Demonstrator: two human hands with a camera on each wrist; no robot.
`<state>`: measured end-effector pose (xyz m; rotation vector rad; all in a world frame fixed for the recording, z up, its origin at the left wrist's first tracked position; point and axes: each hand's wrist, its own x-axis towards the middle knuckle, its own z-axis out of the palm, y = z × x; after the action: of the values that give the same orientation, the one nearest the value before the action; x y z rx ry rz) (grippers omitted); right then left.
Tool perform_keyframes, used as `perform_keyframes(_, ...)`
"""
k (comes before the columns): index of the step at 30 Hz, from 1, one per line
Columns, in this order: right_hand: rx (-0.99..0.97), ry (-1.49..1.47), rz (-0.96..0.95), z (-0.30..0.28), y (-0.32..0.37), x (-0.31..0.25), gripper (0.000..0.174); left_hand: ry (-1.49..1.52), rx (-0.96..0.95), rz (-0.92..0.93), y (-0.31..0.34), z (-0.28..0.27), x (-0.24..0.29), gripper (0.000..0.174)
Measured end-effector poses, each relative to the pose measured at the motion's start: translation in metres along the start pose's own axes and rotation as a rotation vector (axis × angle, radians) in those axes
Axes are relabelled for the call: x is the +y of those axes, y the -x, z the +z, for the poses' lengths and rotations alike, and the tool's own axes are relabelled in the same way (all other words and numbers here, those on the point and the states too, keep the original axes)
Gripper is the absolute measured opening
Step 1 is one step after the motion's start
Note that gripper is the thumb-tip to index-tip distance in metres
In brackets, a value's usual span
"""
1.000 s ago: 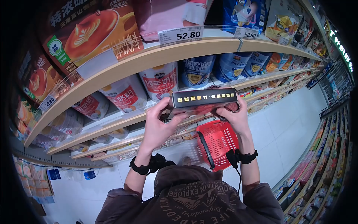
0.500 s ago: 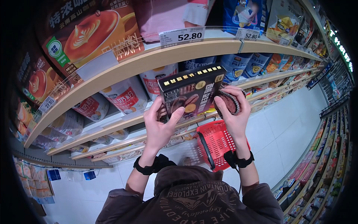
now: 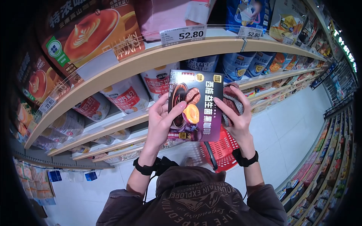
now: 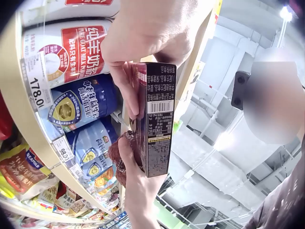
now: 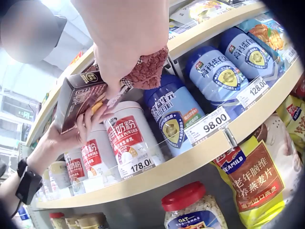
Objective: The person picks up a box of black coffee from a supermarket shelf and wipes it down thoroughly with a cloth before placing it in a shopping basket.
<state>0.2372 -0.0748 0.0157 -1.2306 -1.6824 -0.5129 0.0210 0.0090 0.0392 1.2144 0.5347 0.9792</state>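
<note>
A dark purple coffee box [image 3: 196, 109] is held up before the shelf, its large printed face toward the head camera. My left hand [image 3: 160, 118] grips its left side, thumb across the front. On the right side my right hand [image 3: 237, 116] has its thumb at the box edge and its fingers round a reddish-brown fuzzy item with a checked trim [image 3: 230, 103]. In the left wrist view the box's barcode side [image 4: 159, 114] shows. The fuzzy item [image 5: 148, 70] hangs beside the box in the right wrist view.
Below the hands a red basket [image 3: 222, 150] with a black handle stands on the pale floor [image 3: 279, 132]. Cans of milk powder [image 3: 126, 94] and blue tins [image 3: 235, 66] line the curved shelf [image 3: 151, 56]. More stocked shelves run along the right.
The box has turned from its narrow lettered edge to its broad front facing the head camera. Both hands have stayed on it, and the right hand still holds the fuzzy item.
</note>
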Motion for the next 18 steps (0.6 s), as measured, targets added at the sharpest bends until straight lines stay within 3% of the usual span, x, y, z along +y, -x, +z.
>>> perform_keyframes(3, -0.02, -0.01, 0.053, -0.003, -0.003, 0.001, 0.063, 0.041, 0.048, -0.011, -0.003, 0.009, 0.0, 0.068)
perform_keyframes(6, -0.035, -0.073, 0.093, -0.003, -0.006, 0.004, 0.059, 0.017, 0.079, 0.057, -0.006, 0.006, -0.012, 0.076)
perform_keyframes(7, -0.038, -0.105, 0.126, -0.002, -0.006, 0.005, 0.055, 0.017, 0.08, 0.057, -0.006, 0.005, -0.012, 0.076)
perform_keyframes(10, -0.05, -0.158, 0.174, -0.005, -0.01, 0.003, 0.047, -0.188, -0.152, 0.094, -0.006, -0.004, -0.011, 0.054)
perform_keyframes(12, -0.066, -0.194, 0.211, -0.007, -0.012, 0.002, 0.044, -0.251, -0.145, 0.16, -0.004, -0.004, -0.013, 0.058)
perform_keyframes(14, -0.092, -0.166, 0.193, -0.007, -0.009, 0.007, 0.04, -0.055, -0.162, -0.067, 0.003, -0.005, -0.009, 0.062)
perform_keyframes(15, -0.085, -0.203, 0.222, -0.007, -0.01, 0.006, 0.038, -0.077, -0.158, 0.002, 0.001, -0.004, -0.017, 0.067)
perform_keyframes(18, -0.075, -0.245, 0.26, -0.008, -0.013, 0.002, 0.035, -0.143, -0.188, -0.032, 0.003, -0.005, -0.013, 0.07)
